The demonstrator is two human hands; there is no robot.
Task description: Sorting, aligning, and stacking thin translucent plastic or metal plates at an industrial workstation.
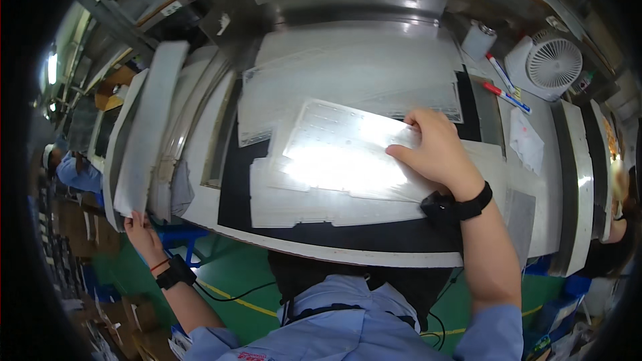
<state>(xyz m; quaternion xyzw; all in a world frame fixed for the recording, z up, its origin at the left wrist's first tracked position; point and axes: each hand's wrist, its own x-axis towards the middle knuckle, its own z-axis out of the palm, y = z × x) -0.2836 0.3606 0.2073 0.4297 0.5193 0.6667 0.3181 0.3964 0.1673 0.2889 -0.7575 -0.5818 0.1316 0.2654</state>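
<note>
My right hand [438,150] grips the right end of a shiny, flat rectangular sheet [348,150]. Its thumb and fingers lie along the upper right corner. The sheet has rows of small marks and a bright glare; whether it is metal or clear plastic, I cannot tell. Beneath it lies a similar pale sheet [294,207] with a notched front edge. At the far left my left hand [140,230] pinches the near end of a long, pale panel [150,134], which leans against other long panels.
Large sheets [361,53] lie stacked at the back of the black mat [234,194]. Back right are a white fan [552,60], a can [479,40], red-and-blue markers [506,97] and crumpled white paper [527,140]. Long panels [575,187] stand at right. Another person [79,170] is at far left.
</note>
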